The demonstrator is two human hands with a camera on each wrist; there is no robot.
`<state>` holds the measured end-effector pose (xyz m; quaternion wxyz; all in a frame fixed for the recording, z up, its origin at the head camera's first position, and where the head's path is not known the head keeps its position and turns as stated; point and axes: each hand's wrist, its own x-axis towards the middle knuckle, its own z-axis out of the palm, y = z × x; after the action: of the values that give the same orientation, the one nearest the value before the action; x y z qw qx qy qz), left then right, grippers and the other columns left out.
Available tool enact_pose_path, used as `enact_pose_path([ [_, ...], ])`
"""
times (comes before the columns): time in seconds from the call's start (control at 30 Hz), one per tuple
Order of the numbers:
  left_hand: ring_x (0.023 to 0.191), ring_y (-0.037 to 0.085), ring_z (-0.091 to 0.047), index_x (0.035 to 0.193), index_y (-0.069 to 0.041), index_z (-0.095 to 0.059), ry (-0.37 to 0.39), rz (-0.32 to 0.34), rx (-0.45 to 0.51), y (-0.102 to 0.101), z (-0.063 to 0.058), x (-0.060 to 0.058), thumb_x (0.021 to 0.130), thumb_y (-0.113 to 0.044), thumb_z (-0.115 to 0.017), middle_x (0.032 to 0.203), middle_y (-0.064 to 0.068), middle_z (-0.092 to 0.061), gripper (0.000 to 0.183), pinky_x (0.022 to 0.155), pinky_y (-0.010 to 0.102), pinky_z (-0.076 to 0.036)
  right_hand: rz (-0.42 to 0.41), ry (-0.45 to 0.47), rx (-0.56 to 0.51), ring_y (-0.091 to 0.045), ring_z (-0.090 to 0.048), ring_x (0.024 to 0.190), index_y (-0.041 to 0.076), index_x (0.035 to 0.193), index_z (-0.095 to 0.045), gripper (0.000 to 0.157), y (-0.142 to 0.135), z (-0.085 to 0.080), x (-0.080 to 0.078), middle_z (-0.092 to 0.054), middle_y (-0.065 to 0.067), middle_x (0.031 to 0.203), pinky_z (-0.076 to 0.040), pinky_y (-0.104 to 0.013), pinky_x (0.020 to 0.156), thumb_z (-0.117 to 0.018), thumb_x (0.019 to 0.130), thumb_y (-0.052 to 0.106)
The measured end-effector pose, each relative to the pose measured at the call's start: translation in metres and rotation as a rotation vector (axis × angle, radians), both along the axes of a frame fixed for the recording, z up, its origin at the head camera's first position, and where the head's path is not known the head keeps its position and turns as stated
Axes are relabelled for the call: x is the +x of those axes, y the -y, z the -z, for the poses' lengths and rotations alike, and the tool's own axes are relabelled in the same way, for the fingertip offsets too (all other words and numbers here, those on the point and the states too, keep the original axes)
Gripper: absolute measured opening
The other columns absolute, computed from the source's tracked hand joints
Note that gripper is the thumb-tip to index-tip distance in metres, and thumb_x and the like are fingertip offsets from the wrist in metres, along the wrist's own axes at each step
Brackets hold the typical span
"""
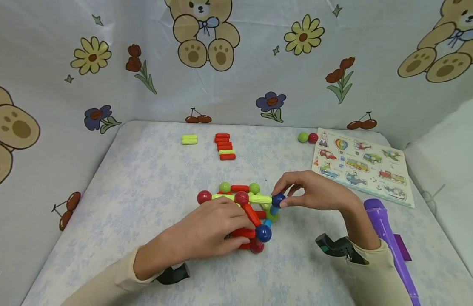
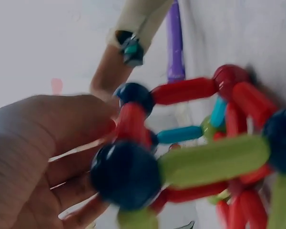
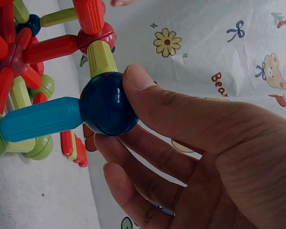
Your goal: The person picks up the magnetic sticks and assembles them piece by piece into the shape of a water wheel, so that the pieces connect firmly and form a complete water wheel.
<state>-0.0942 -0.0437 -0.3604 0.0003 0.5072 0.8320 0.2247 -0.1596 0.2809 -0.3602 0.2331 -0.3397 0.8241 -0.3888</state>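
A structure of ribbed rods and balls stands mid-table in the head view; one red rod (image 1: 252, 215) of it runs down to a blue ball (image 1: 263, 233). My left hand (image 1: 206, 229) reaches over its near left side. In the left wrist view, the thumb lies against a red rod (image 2: 132, 121) between two blue balls, with the other fingers behind it. My right hand (image 1: 317, 191) pinches a blue ball (image 3: 108, 104) at the upper right corner. A blue rod (image 3: 43, 119) and a yellow-green rod (image 3: 101, 58) join that ball. The hands hide parts of the structure.
Loose red rods (image 1: 224, 145) and yellow-green rods (image 1: 189, 140) lie behind the structure. A green ball (image 1: 303, 137) and a red ball (image 1: 313, 138) sit beside a picture board (image 1: 363, 165). A purple toy microphone (image 1: 389, 242) lies by the right forearm.
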Motion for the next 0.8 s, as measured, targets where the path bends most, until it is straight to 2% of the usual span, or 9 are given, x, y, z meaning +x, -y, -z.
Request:
enact_pose_path([
  [0.07,0.095,0.007,-0.069,0.112,-0.019,-0.082,0.005,-0.015,0.050,0.005,-0.007,-0.009,0.097,-0.032,-0.084,0.103,-0.010,-0.078,0.021,0.097,0.031,-0.056,-0.001,0.002,-0.001,-0.014,-0.070,0.112,0.019,0.122,-0.075,0.023,0.000,-0.001,0.000,-0.074,0.004,0.122,-0.060,-0.032,0.097,-0.080,0.099,0.018],
  [0.17,0.091,0.007,-0.069,0.110,-0.016,-0.083,0.002,-0.073,0.106,0.016,-0.019,-0.032,0.097,-0.026,-0.084,0.102,-0.008,-0.078,0.016,0.091,0.032,-0.059,-0.002,0.002,0.002,-0.014,-0.069,0.113,0.019,0.122,-0.075,0.023,0.000,-0.001,0.000,-0.074,0.005,0.122,-0.060,-0.032,0.097,-0.080,0.099,0.018],
  [0.27,0.095,0.010,-0.071,0.112,-0.014,-0.083,0.018,-0.156,0.110,0.029,-0.026,-0.064,0.096,-0.019,-0.084,0.105,-0.005,-0.079,0.017,0.089,0.034,-0.061,-0.002,0.004,0.002,-0.014,-0.069,0.113,0.020,0.122,-0.075,0.023,0.000,-0.001,0.000,-0.074,0.005,0.122,-0.060,-0.032,0.098,-0.080,0.099,0.018],
  [0.33,0.098,0.014,-0.072,0.113,-0.013,-0.082,0.047,-0.193,0.096,0.035,-0.025,-0.088,0.096,-0.017,-0.085,0.106,-0.003,-0.079,0.018,0.089,0.036,-0.061,-0.003,0.007,0.002,-0.014,-0.069,0.113,0.020,0.123,-0.075,0.023,0.000,0.000,0.001,-0.074,0.005,0.122,-0.060,-0.032,0.098,-0.080,0.100,0.018],
  [0.43,0.101,0.019,-0.073,0.114,-0.010,-0.081,0.115,-0.207,0.077,0.039,-0.015,-0.123,0.095,-0.014,-0.084,0.108,0.001,-0.079,0.020,0.093,0.040,-0.061,0.000,0.011,0.002,-0.014,-0.069,0.114,0.020,0.123,-0.075,0.023,0.000,0.000,0.001,-0.074,0.005,0.122,-0.060,-0.032,0.098,-0.079,0.100,0.018],
  [0.57,0.106,0.026,-0.073,0.116,-0.008,-0.081,0.242,-0.175,0.079,0.036,0.012,-0.161,0.096,-0.010,-0.083,0.112,0.005,-0.079,0.020,0.099,0.048,-0.060,0.003,0.018,0.000,-0.015,-0.069,0.114,0.020,0.122,-0.075,0.024,0.000,0.001,0.002,-0.074,0.005,0.122,-0.060,-0.032,0.098,-0.080,0.099,0.018],
  [0.7,0.106,0.029,-0.072,0.119,-0.005,-0.079,0.308,-0.176,0.061,0.030,0.036,-0.183,0.096,-0.010,-0.082,0.115,0.010,-0.079,0.023,0.099,0.052,-0.060,-0.002,0.009,-0.002,-0.015,-0.069,0.114,0.019,0.123,-0.076,0.024,0.000,0.001,0.002,-0.074,0.004,0.122,-0.060,-0.033,0.097,-0.080,0.099,0.018],
  [0.8,0.107,0.028,-0.072,0.121,-0.005,-0.079,0.321,-0.204,0.021,0.024,0.049,-0.196,0.097,-0.011,-0.082,0.116,0.010,-0.079,0.025,0.100,0.049,-0.059,0.003,0.008,0.000,-0.015,-0.069,0.114,0.019,0.123,-0.076,0.024,-0.002,-0.001,0.002,-0.073,0.004,0.122,-0.060,-0.033,0.097,-0.080,0.099,0.018],
])
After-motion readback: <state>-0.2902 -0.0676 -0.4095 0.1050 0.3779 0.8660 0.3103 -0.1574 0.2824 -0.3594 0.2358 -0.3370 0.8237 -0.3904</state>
